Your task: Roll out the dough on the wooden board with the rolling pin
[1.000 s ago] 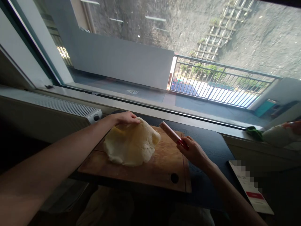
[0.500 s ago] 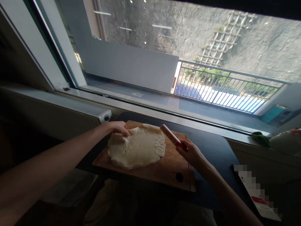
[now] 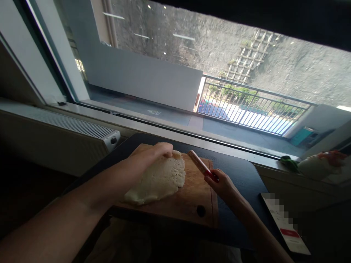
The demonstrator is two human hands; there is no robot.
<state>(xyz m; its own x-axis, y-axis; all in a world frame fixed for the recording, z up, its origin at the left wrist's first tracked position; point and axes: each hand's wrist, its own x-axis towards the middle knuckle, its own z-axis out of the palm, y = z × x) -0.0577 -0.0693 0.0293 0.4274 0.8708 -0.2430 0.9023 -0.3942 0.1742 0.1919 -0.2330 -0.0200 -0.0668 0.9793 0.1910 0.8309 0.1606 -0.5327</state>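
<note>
A flattened, pale sheet of dough [image 3: 161, 179] lies on a wooden cutting board [image 3: 196, 197], its right edge cracked and uneven. My left hand [image 3: 164, 149] is closed at the far edge of the dough, fingers curled over it; the forearm hides the dough's left part. In my right hand [image 3: 221, 180], just right of the board's middle, is a rolling pin [image 3: 199, 162] with a pale cylinder and a red handle. It is held at a slant above the board, apart from the dough.
The board rests on a dark table [image 3: 238, 171] against a window sill [image 3: 175, 129]. A white radiator [image 3: 82, 135] stands at the left. A phone [image 3: 293, 239] with a lit screen lies at the table's right edge. Something green [image 3: 289, 163] sits on the sill at the right.
My left hand has moved right along the dough's far edge, and its forearm now covers the dough's left side. My right hand keeps the rolling pin. The whole view has shifted slightly.
</note>
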